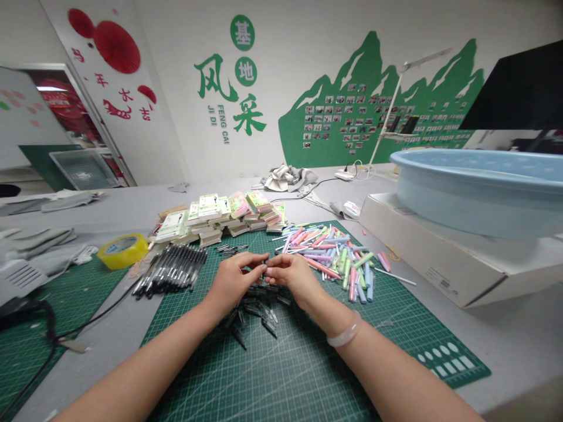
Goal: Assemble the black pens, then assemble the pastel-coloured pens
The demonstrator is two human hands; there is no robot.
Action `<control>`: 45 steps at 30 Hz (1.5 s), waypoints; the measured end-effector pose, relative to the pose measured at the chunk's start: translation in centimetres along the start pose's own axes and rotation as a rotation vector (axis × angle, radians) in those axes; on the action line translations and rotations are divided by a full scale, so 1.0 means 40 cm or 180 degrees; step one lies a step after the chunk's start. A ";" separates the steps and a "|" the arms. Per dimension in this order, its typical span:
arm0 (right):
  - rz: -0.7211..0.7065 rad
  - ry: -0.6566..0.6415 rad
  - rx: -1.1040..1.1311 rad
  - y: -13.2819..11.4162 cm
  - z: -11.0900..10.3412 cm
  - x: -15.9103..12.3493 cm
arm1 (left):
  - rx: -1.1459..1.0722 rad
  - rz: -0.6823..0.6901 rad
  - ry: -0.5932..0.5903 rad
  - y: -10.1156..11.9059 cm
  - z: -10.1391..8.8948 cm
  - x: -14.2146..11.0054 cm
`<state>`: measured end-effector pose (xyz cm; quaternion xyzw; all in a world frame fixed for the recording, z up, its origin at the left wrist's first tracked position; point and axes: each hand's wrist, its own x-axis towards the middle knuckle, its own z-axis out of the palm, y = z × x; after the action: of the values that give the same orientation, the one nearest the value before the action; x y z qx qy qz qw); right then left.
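Left hand (233, 280) and right hand (299, 280), both bare, meet at the fingertips over a green cutting mat (264, 375), thumbs and forefingers pinching a small dark piece (264, 266) between them; its shape is mostly hidden by the fingers. A pale bracelet (345, 331) circles the right wrist.

Just below the hands, on the mat, lies a loose scatter of black parts (253, 310), some with clear sections. A few more small dark parts (231, 249) lie beyond the left hand.

To the left, a row of black pens (176, 266) lies side by side, partly on the mat's edge. Near them, on the gray tabletop (523, 328), is a roll of yellow tape (123, 251), touching a second mat (105, 288). To the right of the hands, pink, blue, green and purple tubes (328, 252) are heaped on the mat.

Small printed boxes (209, 208) are piled at the far edge, with crumpled cloth (284, 177) behind. At right, a light blue basin (479, 193) rests on a white carton (422, 255). Green mountain artwork (334, 135) covers part of the wall (167, 35).
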<state>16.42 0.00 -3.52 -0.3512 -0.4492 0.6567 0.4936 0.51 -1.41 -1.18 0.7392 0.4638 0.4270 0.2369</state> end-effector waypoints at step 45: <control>-0.1243 0.0198 -0.3206 0.031 -0.031 0.023 | 0.2077 -0.0303 -0.0704 -0.237 -0.185 0.082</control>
<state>16.87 1.07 -5.12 -0.4736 -0.7506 0.2455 0.3900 -9.70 5.51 -3.04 0.7954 0.5814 0.1619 0.0566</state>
